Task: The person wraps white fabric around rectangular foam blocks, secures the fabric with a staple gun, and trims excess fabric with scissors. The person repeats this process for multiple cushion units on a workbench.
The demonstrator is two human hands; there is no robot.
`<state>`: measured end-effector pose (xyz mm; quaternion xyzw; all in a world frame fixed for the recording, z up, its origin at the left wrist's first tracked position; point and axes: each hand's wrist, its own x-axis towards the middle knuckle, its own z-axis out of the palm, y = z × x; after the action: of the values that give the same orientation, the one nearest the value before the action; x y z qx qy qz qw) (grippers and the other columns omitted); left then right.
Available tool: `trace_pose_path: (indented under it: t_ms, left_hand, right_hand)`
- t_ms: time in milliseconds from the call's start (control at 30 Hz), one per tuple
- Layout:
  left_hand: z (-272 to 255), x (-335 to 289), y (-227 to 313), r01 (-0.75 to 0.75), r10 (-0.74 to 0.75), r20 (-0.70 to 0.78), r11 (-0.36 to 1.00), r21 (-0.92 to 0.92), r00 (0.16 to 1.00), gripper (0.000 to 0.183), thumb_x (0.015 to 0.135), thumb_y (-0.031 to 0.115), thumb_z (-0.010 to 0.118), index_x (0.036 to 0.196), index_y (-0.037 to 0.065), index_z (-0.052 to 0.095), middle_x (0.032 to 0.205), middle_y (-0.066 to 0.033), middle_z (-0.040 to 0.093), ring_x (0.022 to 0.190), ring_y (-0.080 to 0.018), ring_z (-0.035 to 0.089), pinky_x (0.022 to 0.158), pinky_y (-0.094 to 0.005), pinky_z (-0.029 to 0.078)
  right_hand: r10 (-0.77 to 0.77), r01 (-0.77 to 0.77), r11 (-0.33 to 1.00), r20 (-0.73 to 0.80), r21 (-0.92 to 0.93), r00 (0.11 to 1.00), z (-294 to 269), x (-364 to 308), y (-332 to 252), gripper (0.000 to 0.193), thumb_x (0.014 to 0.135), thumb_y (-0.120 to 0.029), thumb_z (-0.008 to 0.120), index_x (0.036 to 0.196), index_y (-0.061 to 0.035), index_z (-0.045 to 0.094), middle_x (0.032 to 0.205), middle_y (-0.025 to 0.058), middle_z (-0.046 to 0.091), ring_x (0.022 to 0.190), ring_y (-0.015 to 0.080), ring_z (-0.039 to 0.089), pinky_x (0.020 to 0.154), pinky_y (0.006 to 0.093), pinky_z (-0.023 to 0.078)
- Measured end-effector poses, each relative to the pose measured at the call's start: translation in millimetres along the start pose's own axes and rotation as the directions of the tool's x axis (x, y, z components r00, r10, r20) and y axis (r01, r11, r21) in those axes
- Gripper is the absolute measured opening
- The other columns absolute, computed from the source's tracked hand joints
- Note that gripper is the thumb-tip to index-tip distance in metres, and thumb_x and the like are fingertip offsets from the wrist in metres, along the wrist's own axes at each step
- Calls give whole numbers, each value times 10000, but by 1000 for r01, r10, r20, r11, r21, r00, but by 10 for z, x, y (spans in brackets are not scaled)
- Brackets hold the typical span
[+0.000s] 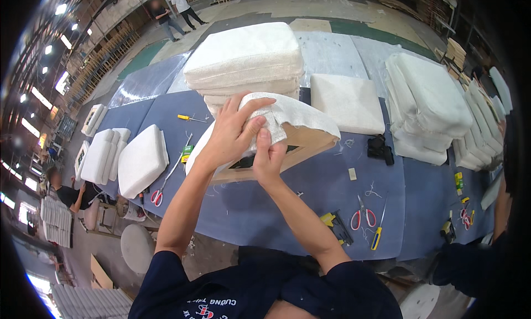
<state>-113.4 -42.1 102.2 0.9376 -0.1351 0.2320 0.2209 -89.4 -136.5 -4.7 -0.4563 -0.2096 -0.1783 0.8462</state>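
As the left hand [229, 131] and right hand [269, 163] pinch cloth [310, 115], covering some of it, the seat [311, 138] partly blocks cushions [243, 56] behind it.

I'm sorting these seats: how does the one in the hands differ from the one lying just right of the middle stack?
The held seat is tilted, baring its wooden frame; the lying seat rests flat, showing its white top. The left hand and right hand hold the held seat; neither touches the lying seat. Both have white cloth covering.
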Motion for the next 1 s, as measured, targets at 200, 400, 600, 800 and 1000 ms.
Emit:
trace_pose_path:
  t_ms: [200,400,600,800,1000]
  left_hand:
    - [13,261,-222,76,-75,-39,996,39,996,317,1115,191,541,1387,140,695,1223,-204,645,1108,-404,660,995,-467,511]
    - [-124,214,-506,170,-174,-66,984,-60,982,326,1152,319,504,1378,183,696,1258,-218,641,1211,-426,640,1052,-527,493]
    - [-177,144,-393,157,-157,-3,984,80,988,362,1132,363,560,1455,213,623,1327,-232,604,1210,-460,634,1064,-536,494]
    - [-45,68,-242,73,-73,-9,986,147,997,441,1067,344,686,1482,232,586,1377,-250,576,1246,-486,610,1076,-548,497]
    - [173,141,85,9,-12,16,985,175,1000,526,1004,196,729,1502,248,567,1449,-246,544,1342,-485,559,1111,-567,475]
  right_hand:
    - [287,-152,916,341,-372,895,-521,148,-149,288,1089,-254,671,1154,27,671,1039,177,717,933,302,694,844,397,538]
    - [570,14,-52,-18,-999,821,-2953,-1808,40,969,825,-178,887,1631,-21,372,1295,236,604,1230,448,586,1061,539,483]
    - [713,-13,-223,-172,-975,680,-3956,-2600,198,1109,797,-141,874,1699,-28,239,1292,277,618,1192,484,633,991,541,554]
    - [525,-276,463,10,-842,851,-2622,-918,-319,554,820,-163,831,1304,35,649,1003,234,791,916,440,780,827,483,617]
    - [53,165,830,370,-533,928,-1235,-140,-816,416,767,-107,861,1136,16,716,857,161,763,727,327,772,691,346,582]
